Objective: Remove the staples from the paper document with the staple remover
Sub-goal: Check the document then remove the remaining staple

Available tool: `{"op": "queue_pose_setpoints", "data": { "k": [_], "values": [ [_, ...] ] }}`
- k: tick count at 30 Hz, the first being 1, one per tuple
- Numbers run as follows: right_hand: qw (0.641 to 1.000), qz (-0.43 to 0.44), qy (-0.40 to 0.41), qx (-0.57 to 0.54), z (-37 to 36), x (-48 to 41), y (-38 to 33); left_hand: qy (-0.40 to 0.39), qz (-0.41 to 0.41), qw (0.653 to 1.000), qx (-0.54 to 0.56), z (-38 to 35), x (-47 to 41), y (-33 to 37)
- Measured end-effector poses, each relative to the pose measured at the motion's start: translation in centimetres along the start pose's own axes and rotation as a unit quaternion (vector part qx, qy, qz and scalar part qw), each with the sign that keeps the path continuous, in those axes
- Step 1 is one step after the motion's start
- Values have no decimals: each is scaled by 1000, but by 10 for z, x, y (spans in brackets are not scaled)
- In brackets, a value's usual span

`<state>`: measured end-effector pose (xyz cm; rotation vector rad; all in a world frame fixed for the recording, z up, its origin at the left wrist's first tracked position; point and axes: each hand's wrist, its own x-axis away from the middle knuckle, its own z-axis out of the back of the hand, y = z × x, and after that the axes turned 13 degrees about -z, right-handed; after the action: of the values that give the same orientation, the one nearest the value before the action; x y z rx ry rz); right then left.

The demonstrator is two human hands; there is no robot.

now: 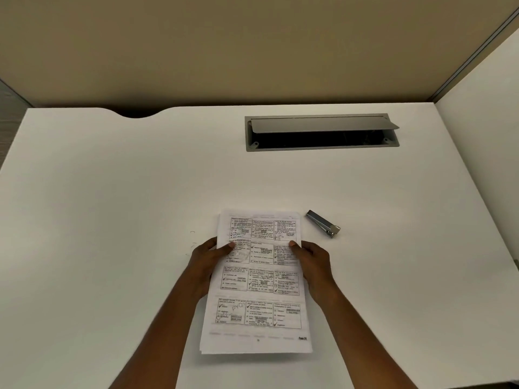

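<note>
A printed paper document (259,282), several sheets thick, is held over the white desk (112,192) near its front middle. My left hand (206,262) grips its left edge with the thumb on top, and my right hand (313,262) grips its right edge the same way. The metal staple remover (323,227) lies on the desk just beyond and to the right of the document's top right corner, touched by neither hand. A few small bent staples (193,240) lie loose on the desk left of my left hand.
A grey cable hatch (321,131) with its lid propped open is set into the desk at the back right. A beige partition rises behind the desk and a white panel stands along the right side.
</note>
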<state>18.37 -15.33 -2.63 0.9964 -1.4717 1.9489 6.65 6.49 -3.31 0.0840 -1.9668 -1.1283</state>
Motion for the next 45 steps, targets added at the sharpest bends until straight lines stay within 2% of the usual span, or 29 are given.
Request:
{"op": "queue_pose_setpoints", "data": {
  "k": [2,5,6,8,9,10,12,14,16,21,24,26,27,30,31,33,36,40,45],
  "values": [
    [997,-12,-52,-62,3,2,-2,6,-14,1000,-17,-2,-1,-1],
    [997,21,-33,-65,6,4,-6,28,-57,991,-118,-10,-1,1],
    [997,36,-26,-64,7,6,-10,49,-84,976,-194,-15,0,5],
    [996,75,-11,-53,9,12,-18,107,-157,913,-360,-28,8,14],
    [994,101,0,-38,9,16,-22,126,-198,885,-401,-37,14,21],
    [991,131,14,-17,10,21,-27,124,-237,875,-404,-48,21,29],
    [979,196,52,32,7,35,-38,67,-285,875,-384,-74,37,46],
    [954,277,91,71,1,53,-47,12,-304,878,-370,-104,54,59],
    [928,346,101,92,-7,72,-52,1,-309,875,-373,-131,70,68],
    [907,406,50,98,-20,98,-47,75,-336,838,-424,-152,82,81],
    [880,461,-20,117,-14,101,-49,78,-350,826,-436,-141,82,89],
    [880,462,-78,80,-8,95,-50,64,-357,831,-421,-131,84,95],
    [890,446,-78,51,-4,90,-51,55,-359,842,-399,-126,85,100],
    [941,339,-10,14,8,71,-54,11,-325,908,-264,-111,92,109],
    [956,295,-8,8,11,65,-56,-5,-307,928,-210,-107,95,113],
    [969,237,-62,-27,18,53,-55,-34,-276,955,-107,-101,101,120],
    [962,187,-180,-79,25,47,-55,-54,-247,967,-7,-89,105,128],
    [943,191,-258,-90,38,48,-56,-41,-234,971,41,-69,99,131],
    [944,199,-255,-62,49,50,-60,-16,-224,973,46,-45,77,121]
  ]
}}
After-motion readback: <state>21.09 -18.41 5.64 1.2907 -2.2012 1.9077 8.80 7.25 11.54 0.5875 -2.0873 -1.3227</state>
